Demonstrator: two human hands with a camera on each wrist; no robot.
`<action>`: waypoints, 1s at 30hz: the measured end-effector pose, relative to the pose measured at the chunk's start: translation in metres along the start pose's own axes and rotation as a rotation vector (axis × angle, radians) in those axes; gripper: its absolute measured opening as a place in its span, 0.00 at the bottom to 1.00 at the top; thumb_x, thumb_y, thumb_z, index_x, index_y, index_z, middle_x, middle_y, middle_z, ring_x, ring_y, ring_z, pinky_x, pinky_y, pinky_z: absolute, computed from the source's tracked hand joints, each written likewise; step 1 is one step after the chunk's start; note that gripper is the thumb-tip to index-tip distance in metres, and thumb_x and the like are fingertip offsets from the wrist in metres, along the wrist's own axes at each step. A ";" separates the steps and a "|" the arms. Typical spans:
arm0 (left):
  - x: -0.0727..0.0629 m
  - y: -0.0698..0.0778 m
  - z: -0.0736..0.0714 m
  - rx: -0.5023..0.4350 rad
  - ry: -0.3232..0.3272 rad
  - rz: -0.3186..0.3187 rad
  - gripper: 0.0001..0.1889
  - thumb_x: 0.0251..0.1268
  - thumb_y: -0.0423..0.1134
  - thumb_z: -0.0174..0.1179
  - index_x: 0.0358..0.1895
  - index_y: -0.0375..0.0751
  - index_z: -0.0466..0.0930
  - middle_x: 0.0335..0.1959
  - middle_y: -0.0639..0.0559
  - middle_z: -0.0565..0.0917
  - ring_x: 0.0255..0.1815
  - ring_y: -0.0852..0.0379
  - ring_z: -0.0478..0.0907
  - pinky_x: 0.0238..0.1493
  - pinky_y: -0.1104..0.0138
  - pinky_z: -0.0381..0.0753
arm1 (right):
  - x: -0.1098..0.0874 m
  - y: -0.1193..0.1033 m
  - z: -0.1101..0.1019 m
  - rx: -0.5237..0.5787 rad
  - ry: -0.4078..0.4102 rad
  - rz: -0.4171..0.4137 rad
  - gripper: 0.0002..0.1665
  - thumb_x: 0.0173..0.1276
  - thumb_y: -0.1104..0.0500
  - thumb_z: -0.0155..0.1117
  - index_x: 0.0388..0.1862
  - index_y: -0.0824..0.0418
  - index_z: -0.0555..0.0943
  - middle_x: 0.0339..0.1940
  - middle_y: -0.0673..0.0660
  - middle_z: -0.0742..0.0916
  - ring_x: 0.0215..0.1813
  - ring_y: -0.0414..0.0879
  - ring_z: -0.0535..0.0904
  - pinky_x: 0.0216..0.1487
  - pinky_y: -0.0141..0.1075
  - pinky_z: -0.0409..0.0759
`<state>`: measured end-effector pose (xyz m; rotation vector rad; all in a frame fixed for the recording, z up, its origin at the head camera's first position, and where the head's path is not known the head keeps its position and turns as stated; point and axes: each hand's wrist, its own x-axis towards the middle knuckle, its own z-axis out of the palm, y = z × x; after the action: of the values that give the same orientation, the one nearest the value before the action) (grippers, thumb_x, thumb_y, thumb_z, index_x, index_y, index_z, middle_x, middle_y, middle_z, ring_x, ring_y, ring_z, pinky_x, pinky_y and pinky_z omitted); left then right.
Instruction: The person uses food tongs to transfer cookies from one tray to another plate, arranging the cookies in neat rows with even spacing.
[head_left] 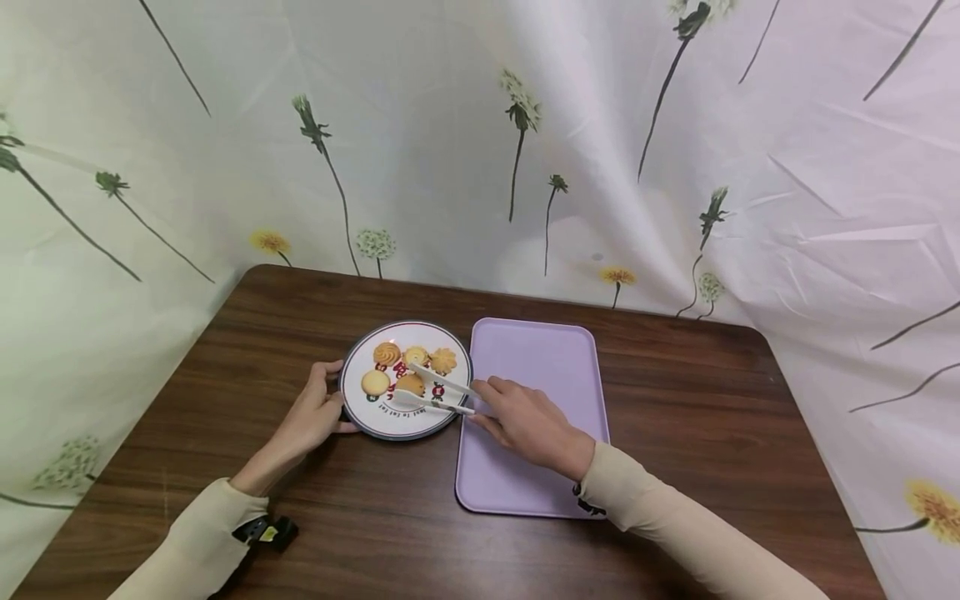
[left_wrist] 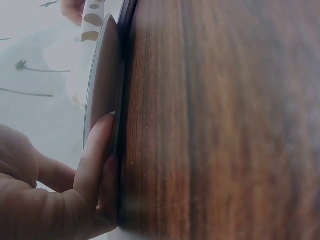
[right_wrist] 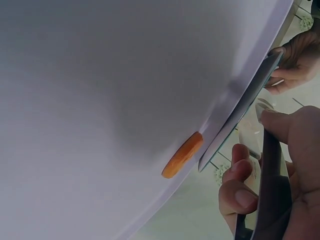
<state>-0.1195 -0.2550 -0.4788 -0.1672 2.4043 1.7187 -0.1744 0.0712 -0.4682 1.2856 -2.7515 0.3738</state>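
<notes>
A round white plate (head_left: 401, 423) with a dark rim holds several cookies, among them a swirled cookie (head_left: 387, 354), a flower-shaped cookie (head_left: 443, 361) and a smooth round cookie (head_left: 376, 382). My left hand (head_left: 307, 412) holds the plate's left edge, thumb and fingers spread along the rim. With my right hand (head_left: 528, 425) I grip white tongs (head_left: 446, 407), whose two arms reach over the plate. Between the tong tips lies a golden cookie (head_left: 410, 384); whether they touch it I cannot tell. In the right wrist view an orange-brown cookie (right_wrist: 182, 155) lies on the purple tray.
The purple tray (head_left: 528, 350) stands right of the plate, which meets or slightly overlaps its left edge. Both are on a dark wooden table (head_left: 690, 417). Behind the table hangs a white cloth (head_left: 442, 167) printed with dandelions.
</notes>
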 end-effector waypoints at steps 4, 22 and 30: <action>0.001 0.001 0.001 0.014 0.004 -0.005 0.30 0.79 0.25 0.30 0.80 0.25 0.37 0.78 0.21 0.47 0.64 0.27 0.72 0.45 0.62 0.95 | 0.001 0.001 0.001 0.000 0.006 0.001 0.24 0.79 0.44 0.61 0.66 0.54 0.78 0.39 0.47 0.84 0.34 0.40 0.78 0.27 0.37 0.83; 0.001 -0.002 0.001 0.017 0.013 -0.005 0.30 0.79 0.25 0.30 0.80 0.25 0.38 0.78 0.21 0.47 0.63 0.27 0.73 0.44 0.62 0.95 | 0.002 -0.002 0.000 0.022 0.007 0.033 0.27 0.78 0.40 0.60 0.66 0.53 0.76 0.43 0.47 0.85 0.39 0.41 0.81 0.29 0.36 0.84; 0.001 -0.002 0.000 0.012 0.004 -0.006 0.30 0.80 0.26 0.30 0.80 0.25 0.37 0.78 0.21 0.47 0.63 0.27 0.73 0.44 0.63 0.95 | -0.010 0.009 -0.018 0.031 0.050 0.073 0.28 0.79 0.41 0.60 0.69 0.53 0.75 0.47 0.50 0.87 0.40 0.41 0.80 0.31 0.39 0.85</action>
<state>-0.1200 -0.2555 -0.4808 -0.1759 2.4142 1.7024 -0.1753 0.0891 -0.4547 1.1678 -2.7675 0.4494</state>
